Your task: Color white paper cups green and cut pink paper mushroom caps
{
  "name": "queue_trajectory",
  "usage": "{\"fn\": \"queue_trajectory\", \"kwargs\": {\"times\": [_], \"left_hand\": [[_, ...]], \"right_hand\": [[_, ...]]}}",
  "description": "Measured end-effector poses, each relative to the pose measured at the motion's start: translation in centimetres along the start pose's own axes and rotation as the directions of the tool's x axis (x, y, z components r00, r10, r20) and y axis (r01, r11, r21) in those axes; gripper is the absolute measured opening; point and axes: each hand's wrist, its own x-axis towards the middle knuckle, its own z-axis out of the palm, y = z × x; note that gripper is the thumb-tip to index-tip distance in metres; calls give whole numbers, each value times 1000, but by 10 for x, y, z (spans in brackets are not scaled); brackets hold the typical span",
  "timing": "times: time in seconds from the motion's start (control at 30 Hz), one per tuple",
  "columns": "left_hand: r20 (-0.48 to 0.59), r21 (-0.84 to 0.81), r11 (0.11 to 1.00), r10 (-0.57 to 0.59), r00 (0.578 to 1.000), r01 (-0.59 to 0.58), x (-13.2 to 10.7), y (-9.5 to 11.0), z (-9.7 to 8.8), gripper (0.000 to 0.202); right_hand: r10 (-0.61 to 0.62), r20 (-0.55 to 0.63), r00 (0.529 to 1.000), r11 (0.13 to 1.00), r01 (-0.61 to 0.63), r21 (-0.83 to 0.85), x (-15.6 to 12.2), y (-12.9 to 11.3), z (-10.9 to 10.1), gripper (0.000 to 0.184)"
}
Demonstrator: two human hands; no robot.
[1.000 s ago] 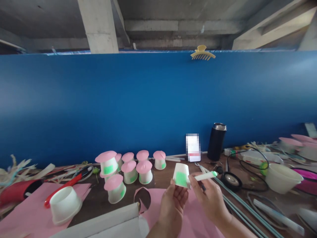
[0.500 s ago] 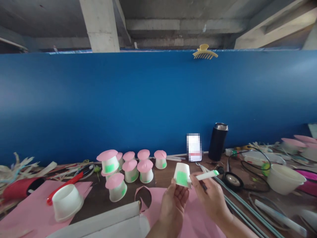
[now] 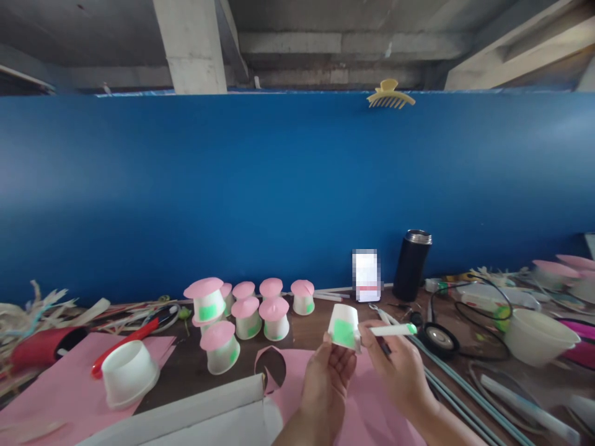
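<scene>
Upside down in my left hand (image 3: 329, 378) is a white paper cup (image 3: 352, 316) with a bright green patch on its side. The thumb and fingers of that hand grip the cup near its rim. My right hand (image 3: 400, 365) pinches a white marker (image 3: 390, 331) with a green end, which points to the right. Its fingertips lie close against the cup's right side; whether they touch it I cannot tell. Below both hands lies pink paper (image 3: 367, 396) with a round hole cut in it. Left of them stand several cups with pink paper tops (image 3: 274, 310) and green patches.
An undecorated white cup (image 3: 130, 371) and red-handled scissors (image 3: 123, 348) lie on pink paper at left. Behind my hands are a phone (image 3: 367, 275) and a dark flask (image 3: 412, 266). To the right are a white tub (image 3: 537, 337), cables and pale green rods (image 3: 465, 396).
My right hand has turned the marker a little, so it lies more level. The cup stays in my left hand. The whole view has shifted slightly.
</scene>
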Motion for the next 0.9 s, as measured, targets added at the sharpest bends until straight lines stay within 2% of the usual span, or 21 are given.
{"fn": "queue_trajectory", "kwargs": {"times": [0.3, 0.53, 0.77, 0.9], "left_hand": [[31, -18, 1000, 10, 999, -10, 0, 1, 0, 16], [41, -25, 1000, 8, 999, -7, 2, 0, -1, 19], [17, -8, 1000, 17, 1000, -17, 2, 0, 1, 18], [28, -12, 999, 30, 999, -29, 5, -1, -2, 17]], "right_hand": [[-9, 84, 996, 1000, 8, 15, -4, -3, 0, 30], [-11, 46, 999, 1000, 12, -13, -5, 3, 3, 29], [-8, 101, 995, 1000, 6, 25, -6, 1, 3, 25], [-9, 78, 997, 1000, 7, 27, -6, 0, 3, 25]]}}
